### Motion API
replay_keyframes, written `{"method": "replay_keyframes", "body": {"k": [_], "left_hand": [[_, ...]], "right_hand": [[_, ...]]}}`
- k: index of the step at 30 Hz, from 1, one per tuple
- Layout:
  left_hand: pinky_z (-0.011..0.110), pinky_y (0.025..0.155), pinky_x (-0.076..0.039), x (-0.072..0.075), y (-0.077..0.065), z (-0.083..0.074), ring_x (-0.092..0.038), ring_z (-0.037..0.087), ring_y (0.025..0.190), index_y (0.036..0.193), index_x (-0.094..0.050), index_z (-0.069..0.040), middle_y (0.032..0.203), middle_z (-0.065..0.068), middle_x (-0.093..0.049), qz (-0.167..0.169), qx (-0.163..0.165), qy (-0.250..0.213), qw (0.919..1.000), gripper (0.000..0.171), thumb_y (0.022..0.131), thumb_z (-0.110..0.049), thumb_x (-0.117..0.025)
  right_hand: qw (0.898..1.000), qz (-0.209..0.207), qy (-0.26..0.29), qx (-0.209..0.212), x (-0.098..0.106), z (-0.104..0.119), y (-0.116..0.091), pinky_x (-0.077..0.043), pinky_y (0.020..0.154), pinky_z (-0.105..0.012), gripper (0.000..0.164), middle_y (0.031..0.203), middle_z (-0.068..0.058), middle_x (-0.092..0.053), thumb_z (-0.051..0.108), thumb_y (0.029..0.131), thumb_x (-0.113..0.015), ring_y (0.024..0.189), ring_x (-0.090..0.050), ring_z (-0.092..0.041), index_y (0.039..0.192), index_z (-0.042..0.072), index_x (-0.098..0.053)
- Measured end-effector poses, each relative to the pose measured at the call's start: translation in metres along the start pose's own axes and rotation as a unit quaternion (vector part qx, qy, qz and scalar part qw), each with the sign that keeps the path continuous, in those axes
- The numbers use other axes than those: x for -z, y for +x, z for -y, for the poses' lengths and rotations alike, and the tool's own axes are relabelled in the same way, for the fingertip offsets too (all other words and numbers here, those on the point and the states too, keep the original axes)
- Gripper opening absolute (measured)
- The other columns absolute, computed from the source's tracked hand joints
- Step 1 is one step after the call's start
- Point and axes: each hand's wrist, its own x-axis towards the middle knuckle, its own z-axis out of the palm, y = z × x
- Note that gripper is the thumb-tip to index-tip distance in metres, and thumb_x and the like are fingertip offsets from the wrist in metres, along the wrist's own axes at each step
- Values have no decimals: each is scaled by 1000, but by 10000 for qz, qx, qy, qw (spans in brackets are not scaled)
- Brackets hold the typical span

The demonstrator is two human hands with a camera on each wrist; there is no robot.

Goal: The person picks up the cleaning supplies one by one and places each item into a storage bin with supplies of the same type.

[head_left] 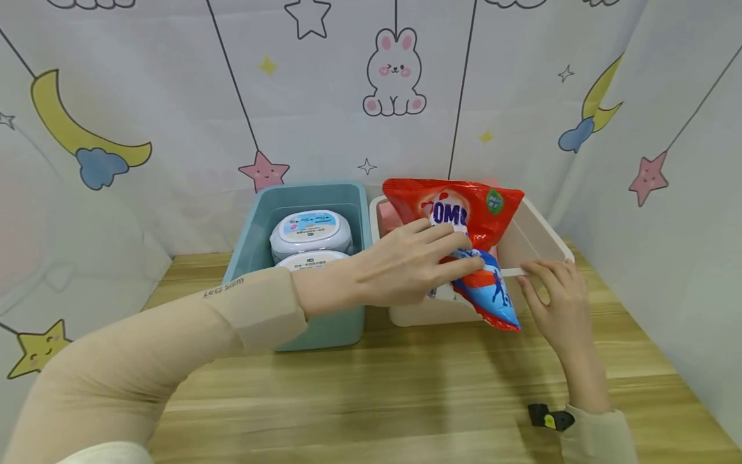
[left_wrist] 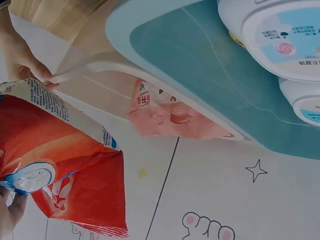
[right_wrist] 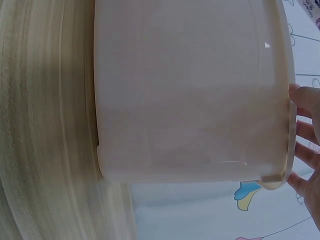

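My left hand (head_left: pixel 400 264) grips a red and blue bag of laundry detergent (head_left: pixel 489 222) by its middle, the bag tilted over the front of a beige bin (head_left: pixel 547 232). In the left wrist view, part of that hand (left_wrist: pixel 12 212) shows at the edge beside the detergent bag (left_wrist: pixel 85 165). At the bin's front right corner, my right hand (head_left: pixel 562 303) grips the rim, thumb outside and fingers over the top. The right wrist view shows its fingers (right_wrist: pixel 305 130) along the edge of the bin (right_wrist: pixel 195 100). A pink packet (left_wrist: pixel 175 115) stands inside the beige bin.
A teal bin (head_left: pixel 342 328) stands to the left, close against the beige one. White lidded tubs (head_left: pixel 310 232) sit inside it. Both bins rest on a wooden table (head_left: pixel 371 399), before a patterned cloth backdrop (head_left: pixel 324 96).
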Motion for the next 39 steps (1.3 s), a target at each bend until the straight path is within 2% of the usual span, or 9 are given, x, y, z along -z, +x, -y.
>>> {"method": "replay_keyframes", "body": {"k": [3, 6, 12, 15, 22, 26, 30, 39], "left_hand": [[33, 101, -48, -4, 1, 6, -56, 20, 118, 130, -55, -19, 126, 4, -61, 209, 111, 2, 9997, 46, 87, -33, -68], [33, 102, -47, -9, 4, 11, -55, 20, 119, 131, -55, -19, 128, 4, -60, 329, 179, 67, 9993, 46, 88, -32, -67], [34, 102, -48, -21, 11, 19, -55, 21, 121, 132, -55, -18, 130, 5, -60, 557, 257, 60, 9981, 46, 89, -30, -66], [34, 101, -48, -28, 14, 23, -55, 21, 121, 132, -55, -18, 131, 5, -60, 735, 368, -38, 9966, 49, 87, -31, -68], [32, 95, -50, -43, 20, 31, -55, 19, 115, 130, -57, -19, 125, 4, -59, 985, 649, -532, 9916, 43, 88, -25, -66], [31, 93, -50, -49, 24, 35, -55, 17, 115, 131, -58, -21, 124, 2, -59, 1137, 931, -786, 9860, 41, 90, -24, -64], [29, 91, -51, -53, 27, 40, -56, 16, 112, 130, -60, -21, 120, 2, -60, 1145, 1166, -1070, 9807, 38, 92, -24, -62], [25, 82, -52, -61, 31, 48, -55, 15, 105, 127, -62, -21, 114, 2, -61, 1217, 1531, -1604, 9675, 35, 92, -21, -62]], "right_hand": [[9999, 105, -75, 4, 1, -1, -1, -28, 108, -65, 26, 101, -21, -66, 20, 90, -67, 99, -53, -40, 104, -2, -70], [9999, 139, -91, -9, 2, -2, -2, -27, 109, -65, 34, 101, -22, -65, 29, 95, -60, 99, -53, -40, 104, -2, -69], [10000, -38, 51, 9, 2, -1, -2, -31, 105, -63, 25, 100, -21, -66, 20, 89, -68, 98, -53, -40, 103, -1, -71], [10000, 10, 13, 24, 1, 0, -2, -31, 106, -63, 24, 100, -21, -66, 19, 89, -68, 99, -53, -40, 103, -1, -70], [9998, 108, 37, -135, -1, 4, -5, -26, 108, -66, 24, 100, -21, -64, 2, 79, -73, 98, -51, -40, 102, -2, -69], [9998, 165, -28, -125, 0, 2, -6, -25, 109, -66, 22, 101, -22, -64, 9, 84, -71, 99, -51, -40, 103, -3, -68], [9996, 255, -72, -121, 1, 1, -6, -24, 111, -65, 24, 102, -22, -64, 17, 90, -67, 101, -51, -41, 103, -3, -68], [9999, 120, -32, -101, 1, 2, 0, -25, 110, -66, 20, 100, -22, -64, 7, 85, -70, 100, -51, -41, 102, -3, -68]]}}
